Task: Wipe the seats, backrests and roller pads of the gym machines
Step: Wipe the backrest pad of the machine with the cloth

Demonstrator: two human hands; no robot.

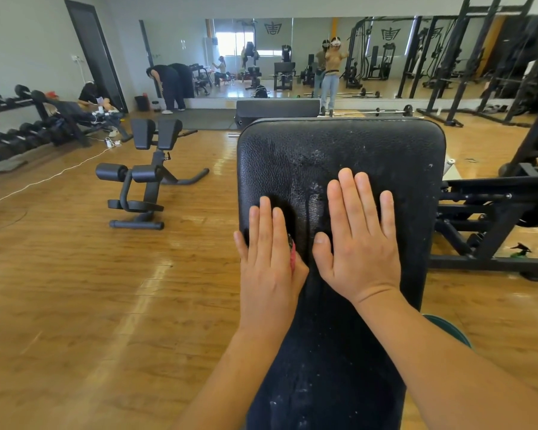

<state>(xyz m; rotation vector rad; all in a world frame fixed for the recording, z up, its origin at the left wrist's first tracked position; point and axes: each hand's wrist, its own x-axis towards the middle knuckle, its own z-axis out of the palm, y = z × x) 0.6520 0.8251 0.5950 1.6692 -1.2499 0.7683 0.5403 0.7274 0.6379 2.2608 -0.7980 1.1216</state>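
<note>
Head view: backrest [339, 156] black, pebbled (white flecks); streaks down centre.

The black pad [370, 144] is carrying both hands. The left hand [269, 262] is lying flat on it, with a bit of red cloth [292, 252] peeking out under it. The right hand [359, 243] is lying flat just beside it. Small white specks [316, 156] are sitting on the pad.

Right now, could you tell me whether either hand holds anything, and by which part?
Nothing is gripped: left hand presses a mostly hidden cloth flat on the backrest; right hand lies bare.
</note>
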